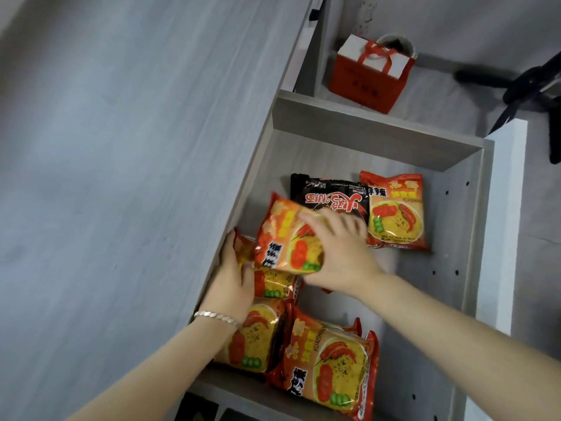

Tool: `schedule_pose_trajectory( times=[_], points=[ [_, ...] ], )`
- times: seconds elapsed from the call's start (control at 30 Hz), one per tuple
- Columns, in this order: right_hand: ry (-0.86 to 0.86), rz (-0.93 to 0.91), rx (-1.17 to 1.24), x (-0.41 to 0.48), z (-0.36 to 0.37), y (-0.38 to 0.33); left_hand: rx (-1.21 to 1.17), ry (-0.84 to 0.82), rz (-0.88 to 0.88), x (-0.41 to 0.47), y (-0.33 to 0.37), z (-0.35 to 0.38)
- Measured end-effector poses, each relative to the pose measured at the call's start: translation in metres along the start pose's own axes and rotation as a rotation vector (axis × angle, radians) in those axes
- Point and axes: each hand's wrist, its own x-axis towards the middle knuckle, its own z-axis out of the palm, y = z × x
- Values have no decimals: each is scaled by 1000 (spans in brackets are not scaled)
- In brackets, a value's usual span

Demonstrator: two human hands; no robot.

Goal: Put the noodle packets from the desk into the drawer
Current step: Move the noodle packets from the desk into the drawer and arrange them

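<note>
Our right hand point(340, 253) is clamped on 1 orange noodle packet point(288, 235) inside the drawer point(473, 226); our left hand point(233, 275) pins another packet point(273, 282) just below. We'd best lay it flat beside the black packet point(328, 196) just beyond the fingers.

Your left hand point(233, 278) hides a packet point(274, 282) | black packet point(329, 197) half covered | nearest packet point(329, 369) – cut off at the frame's bottom.

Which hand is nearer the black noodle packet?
Right. The right hand overlaps the black noodle packet's lower edge; the left hand sits farther away by the drawer's left wall.
</note>
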Motion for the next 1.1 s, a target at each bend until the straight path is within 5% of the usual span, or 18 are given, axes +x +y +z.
schedule_pose_trajectory(
  times=[0.1, 0.23, 0.4, 0.5, 0.6, 0.8, 0.9, 1.1],
  points=[
    [-75, -119, 29, 8, 26, -35, 20, 1, 34, 2, -3, 1],
    [-215, -133, 395, 4, 41, -51, 128, 6, 84, 5, -6, 6],
    [161, 335, 720, -18, 45, -20, 258, -187, 117, 10, -5, 9],
    [-20, 613, 904, -16, 51, -11, 210, -217, 101, 14, -1, 9],
    [-252, 677, 1164, -8, 57, -16, 229, -82, 214, 4, -6, 10],
    [-14, 640, 1066, 6, 67, -26, 615, -159, 509, -20, -21, 14],
    [69, 574, 989, 9, 70, -25, 708, -246, 433, -23, -27, 18],
    [-203, 418, 971, 2, 76, -24, 728, -345, 319, -16, -37, 23]
  ],
)
